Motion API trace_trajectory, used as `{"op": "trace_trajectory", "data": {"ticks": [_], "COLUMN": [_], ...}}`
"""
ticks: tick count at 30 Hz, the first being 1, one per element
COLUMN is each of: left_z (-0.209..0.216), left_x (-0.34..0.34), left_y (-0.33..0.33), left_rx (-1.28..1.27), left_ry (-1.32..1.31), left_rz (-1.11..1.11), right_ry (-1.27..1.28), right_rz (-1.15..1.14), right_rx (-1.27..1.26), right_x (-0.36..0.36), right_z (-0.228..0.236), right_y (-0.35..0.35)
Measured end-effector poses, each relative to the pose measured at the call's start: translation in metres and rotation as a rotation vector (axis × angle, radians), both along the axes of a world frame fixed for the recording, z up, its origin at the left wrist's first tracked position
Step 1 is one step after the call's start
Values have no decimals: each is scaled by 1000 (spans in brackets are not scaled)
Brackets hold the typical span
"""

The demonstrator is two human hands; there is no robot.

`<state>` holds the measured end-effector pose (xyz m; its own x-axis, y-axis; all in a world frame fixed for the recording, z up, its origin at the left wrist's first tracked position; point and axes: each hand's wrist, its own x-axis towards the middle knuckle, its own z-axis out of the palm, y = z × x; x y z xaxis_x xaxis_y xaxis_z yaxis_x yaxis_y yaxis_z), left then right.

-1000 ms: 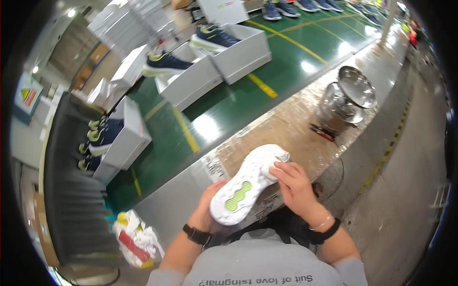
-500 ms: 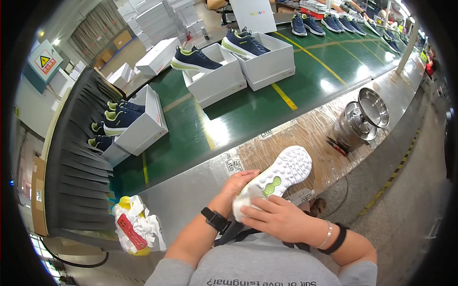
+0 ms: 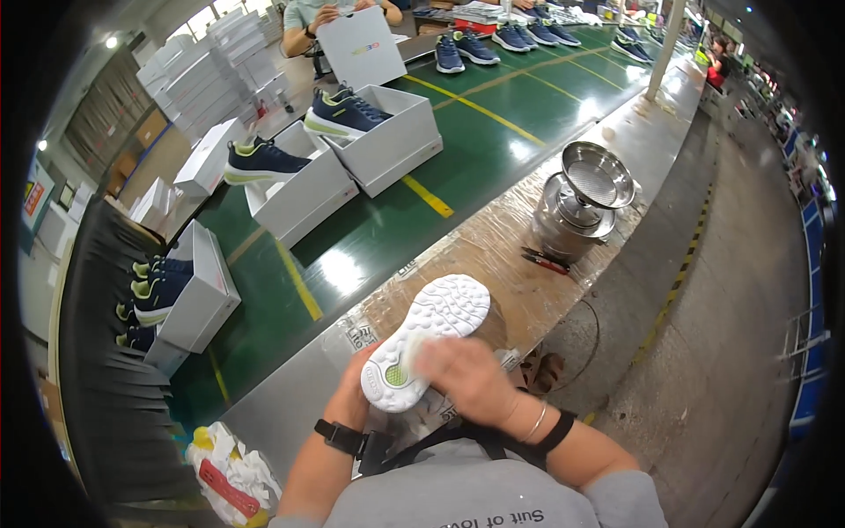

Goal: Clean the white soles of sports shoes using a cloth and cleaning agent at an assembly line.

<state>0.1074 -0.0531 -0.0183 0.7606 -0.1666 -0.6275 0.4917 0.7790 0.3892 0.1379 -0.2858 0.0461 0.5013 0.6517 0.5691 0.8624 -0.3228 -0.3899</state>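
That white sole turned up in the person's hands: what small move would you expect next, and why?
Probably another short rub toward the toe. The shoe is held sole-up, the left hand gripping it from beneath at the heel, while the right hand presses on the heel half of the sole. The toe half lies bare and untouched, so the rubbing hand would likely slide that way.

A grey short-sleeved shirt is worn, crossed by black straps; a black watch marks the left wrist, a black band and thin bangle the right.
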Motion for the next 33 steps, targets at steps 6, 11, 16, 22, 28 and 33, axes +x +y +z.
{"op": "trace_trajectory", "data": {"ticks": [6, 11, 16, 22, 28, 33], "left_z": [-60, 2, 80, 237, 276, 218], "left_x": [0, 7, 30, 43, 130, 187], "left_y": [27, 2, 34, 171, 220, 252], "left_rx": [213, 162, 467, 1372, 2698, 2924], "left_ry": [7, -32, -112, -622, -528, -304], "left_rz": [170, 118, 95, -1, -443, -909], "right_ry": [46, 247, 423, 725, 779, 1038], "right_rz": [-283, -381, -404, -270, -257, -246], "right_rx": [107, -50, -16, 297, 244, 332], "right_x": [47, 100, 123, 85, 93, 100], "right_z": [-26, -40, -54, -36, -48, -38], "right_y": [5, -14, -37, -17, -10, -4]}}
